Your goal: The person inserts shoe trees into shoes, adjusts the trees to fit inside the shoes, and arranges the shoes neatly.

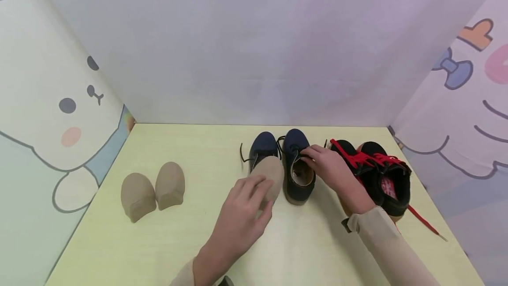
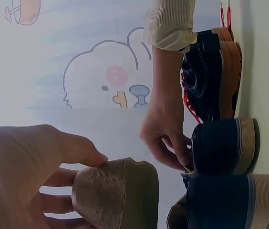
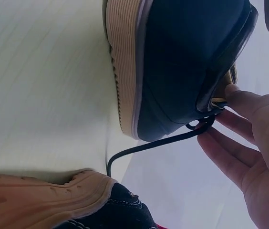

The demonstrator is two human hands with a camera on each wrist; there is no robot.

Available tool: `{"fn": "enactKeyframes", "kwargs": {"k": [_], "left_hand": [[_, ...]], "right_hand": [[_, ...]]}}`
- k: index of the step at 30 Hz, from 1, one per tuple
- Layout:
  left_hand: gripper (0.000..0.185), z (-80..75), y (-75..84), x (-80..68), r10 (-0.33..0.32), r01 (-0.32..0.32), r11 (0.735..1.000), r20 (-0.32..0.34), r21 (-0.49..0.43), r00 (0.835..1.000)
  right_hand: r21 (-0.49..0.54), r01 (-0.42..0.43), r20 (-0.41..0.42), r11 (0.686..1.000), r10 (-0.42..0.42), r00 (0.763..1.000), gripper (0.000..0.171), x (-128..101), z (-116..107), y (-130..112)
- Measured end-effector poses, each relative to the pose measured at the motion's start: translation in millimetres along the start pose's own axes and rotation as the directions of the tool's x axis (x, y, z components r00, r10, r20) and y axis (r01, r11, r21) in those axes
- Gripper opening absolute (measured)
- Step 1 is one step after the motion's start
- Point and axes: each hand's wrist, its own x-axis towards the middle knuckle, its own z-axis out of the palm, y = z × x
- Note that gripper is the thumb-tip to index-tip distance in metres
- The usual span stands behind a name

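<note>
Two navy shoes stand side by side mid-table, the left navy shoe [image 1: 262,147] and the right navy shoe [image 1: 298,175]. My left hand [image 1: 254,193] grips a tan toe-shaped shoe insert [image 1: 270,173] just over the left shoe's opening; the left wrist view shows the insert [image 2: 118,195] between thumb and fingers. My right hand [image 1: 311,156] pinches the collar by the laces of the right navy shoe [image 3: 187,62], thumb on the rim, with a dark lace [image 3: 163,143] hanging by the fingers [image 3: 230,152].
A pair of black shoes with red laces [image 1: 381,175] stands just right of my right wrist, one lace trailing toward the table's right edge. Two more tan inserts [image 1: 152,191] lie at the left. Printed curtain walls close in three sides.
</note>
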Motion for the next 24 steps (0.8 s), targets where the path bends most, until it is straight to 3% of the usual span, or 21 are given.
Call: {"fn": "enactKeyframes", "kwargs": {"k": [24], "left_hand": [[0.034, 28.1, 20.5, 18.3, 0.055, -0.055, 0.998, 0.064, -0.003, 0.996]], "right_hand": [[-0.002, 0.017, 0.046, 1.0, -0.017, 0.999, 0.012, 4, -3, 5]]}}
